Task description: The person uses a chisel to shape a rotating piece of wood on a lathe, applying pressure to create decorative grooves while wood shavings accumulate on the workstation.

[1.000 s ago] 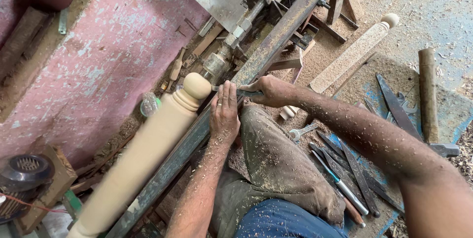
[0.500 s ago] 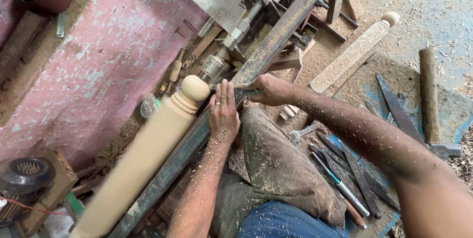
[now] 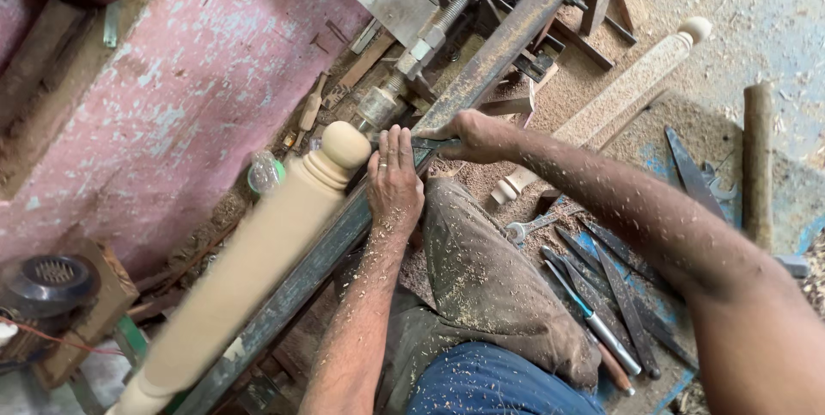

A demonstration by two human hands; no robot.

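From my remote seat, the biggest thing is the long pale turned wooden post with a rounded knob at its top (image 3: 258,269), mounted on the lathe and running from seven o'clock up toward the centre. Alongside it at four o'clock lies the dark steel tool-rest bar dusted with shavings (image 3: 481,71), climbing to one o'clock. The left hand (image 3: 394,181) lies flat on that bar just right of the knob, its fingers (image 3: 391,144) pressed together and stretched forward. The right hand (image 3: 473,136) is closed around the handle end of a slim dark metal chisel (image 3: 425,143), whose tip points toward the knob; I cannot tell whether the edge touches wood.

My worry: the left fingertips sit very near the knob and the tool tip. If the post is spinning and the edge digs in, I judge the chisel could kick off the bar and drag those fingers into the work. Loose shavings on the bar could also let the hand slide.

At three o'clock a second pale finished wooden spindle (image 3: 623,93) lies on the sawdust-covered floor (image 3: 773,20). At five o'clock a row of dark steel turning chisels (image 3: 614,295) rests on a blue board. A worn pink wall (image 3: 172,97) fills ten o'clock.
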